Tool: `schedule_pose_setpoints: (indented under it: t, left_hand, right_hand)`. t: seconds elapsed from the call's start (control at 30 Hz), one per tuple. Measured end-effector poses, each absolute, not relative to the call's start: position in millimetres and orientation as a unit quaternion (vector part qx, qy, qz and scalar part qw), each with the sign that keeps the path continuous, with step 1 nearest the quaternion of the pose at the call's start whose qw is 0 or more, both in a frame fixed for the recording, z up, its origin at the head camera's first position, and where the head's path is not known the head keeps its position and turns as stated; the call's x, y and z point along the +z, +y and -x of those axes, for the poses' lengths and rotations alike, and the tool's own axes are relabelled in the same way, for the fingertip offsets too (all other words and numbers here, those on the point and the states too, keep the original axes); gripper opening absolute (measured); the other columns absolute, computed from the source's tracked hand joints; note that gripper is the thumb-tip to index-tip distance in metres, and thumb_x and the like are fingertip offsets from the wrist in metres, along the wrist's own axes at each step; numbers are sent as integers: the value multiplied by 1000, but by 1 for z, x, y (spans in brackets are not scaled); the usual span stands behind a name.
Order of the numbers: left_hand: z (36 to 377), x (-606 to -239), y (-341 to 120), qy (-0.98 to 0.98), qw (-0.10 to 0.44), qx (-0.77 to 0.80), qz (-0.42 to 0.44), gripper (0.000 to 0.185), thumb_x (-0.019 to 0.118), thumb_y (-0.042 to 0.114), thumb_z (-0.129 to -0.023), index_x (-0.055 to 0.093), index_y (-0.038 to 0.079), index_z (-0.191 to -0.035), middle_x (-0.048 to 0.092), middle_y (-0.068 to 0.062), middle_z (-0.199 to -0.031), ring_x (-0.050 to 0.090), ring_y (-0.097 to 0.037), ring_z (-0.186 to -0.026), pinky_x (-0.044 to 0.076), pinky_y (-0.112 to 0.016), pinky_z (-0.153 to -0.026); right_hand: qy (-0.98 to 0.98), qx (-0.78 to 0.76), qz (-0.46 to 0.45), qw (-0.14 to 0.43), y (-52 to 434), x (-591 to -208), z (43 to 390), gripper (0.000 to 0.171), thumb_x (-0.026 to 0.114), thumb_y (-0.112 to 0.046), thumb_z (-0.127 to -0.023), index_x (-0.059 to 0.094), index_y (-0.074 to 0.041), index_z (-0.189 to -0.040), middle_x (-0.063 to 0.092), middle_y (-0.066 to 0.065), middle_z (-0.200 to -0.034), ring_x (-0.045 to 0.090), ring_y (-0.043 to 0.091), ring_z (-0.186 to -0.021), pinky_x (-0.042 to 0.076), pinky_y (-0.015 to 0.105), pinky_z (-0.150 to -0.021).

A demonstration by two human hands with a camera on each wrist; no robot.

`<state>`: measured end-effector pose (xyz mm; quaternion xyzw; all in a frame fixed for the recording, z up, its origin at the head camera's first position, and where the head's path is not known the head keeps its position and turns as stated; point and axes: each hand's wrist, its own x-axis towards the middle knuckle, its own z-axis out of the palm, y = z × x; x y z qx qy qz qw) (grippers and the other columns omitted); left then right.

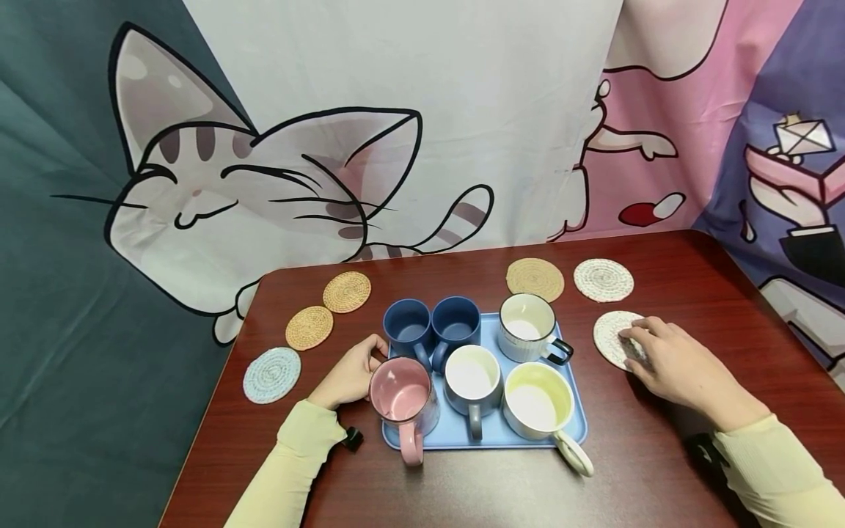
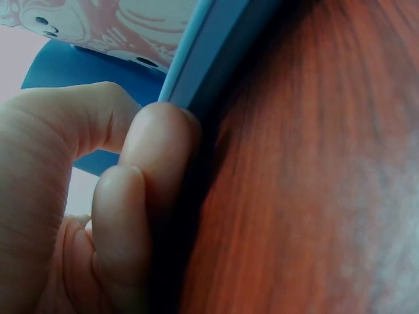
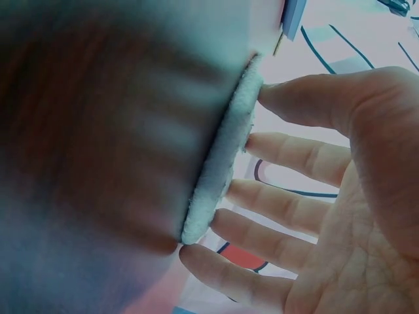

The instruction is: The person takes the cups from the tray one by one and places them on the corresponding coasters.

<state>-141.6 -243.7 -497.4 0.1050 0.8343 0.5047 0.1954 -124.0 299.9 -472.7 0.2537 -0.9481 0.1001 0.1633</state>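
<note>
1. At the far left of the dark red table (image 1: 660, 455), a pale blue woven coaster (image 1: 271, 375) is seen, with two tan coasters (image 1: 309, 327) (image 1: 346, 291) laid in a line behind it, each a little apart from the next.

2. The left hand (image 1: 350, 374) is held against the left edge of the blue tray (image 1: 488, 433). In the left wrist view its fingers (image 2: 157, 150) are curled and pressed to the tray's rim (image 2: 196, 65); whether the rim is truly gripped or only touched cannot be told for certain from that close, blurred view.

3. Six mugs are carried on the tray: two dark blue mugs (image 1: 408, 328) (image 1: 455, 323) at the back left, a white mug with a dark handle (image 1: 528, 326) at the back right, a pink mug (image 1: 404, 400) at the front left just beside the left hand, a grey-blue mug (image 1: 472, 381) in the middle, and a yellow-lined mug (image 1: 538, 400) at the front right.

4. Behind the tray to the right, a tan coaster (image 1: 535, 279) and a white speckled coaster (image 1: 604, 280) are laid side by side.

5. The right hand (image 1: 673, 363) is spread out, fingers nearly straight, with its fingertips (image 3: 275, 95) resting on a white coaster (image 1: 610, 334) that lies on the table just right of the tray; nothing is clasped by it.
</note>
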Motion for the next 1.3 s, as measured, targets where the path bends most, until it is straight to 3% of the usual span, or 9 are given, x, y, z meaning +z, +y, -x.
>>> schedule_pose_setpoints:
  t: [0.97, 1.17, 1.3]
  left_hand:
    - [142, -496, -246, 837, 193, 501, -110, 40, 77, 12, -91, 48, 1, -115, 62, -3, -58, 49, -9, -39, 44, -25, -43]
    - [142, -495, -245, 835, 196, 503, -108, 41, 77, 13, -91, 48, 1, -117, 62, -3, -57, 48, -9, -39, 44, -25, -43]
    - [141, -494, -244, 830, 200, 510, -107, 40, 76, 13, -92, 48, 1, -117, 61, -2, -58, 48, -11, -39, 44, -25, -43]
  right_hand:
    - [-960, 94, -239, 115, 297, -465, 130, 42, 88, -16, -71, 71, -1, -106, 65, 22, -103, 66, 43, -86, 53, 61, -80]
    - [-957, 91, -234, 147, 287, -459, 131, 38, 85, -15, -71, 71, -1, -104, 66, 22, -102, 65, 42, -85, 53, 62, -77]
    - [-955, 101, -219, 173, 272, -454, 127, 30, 82, -16, -74, 71, -4, -99, 66, 14, -93, 64, 33, -79, 53, 57, -69]
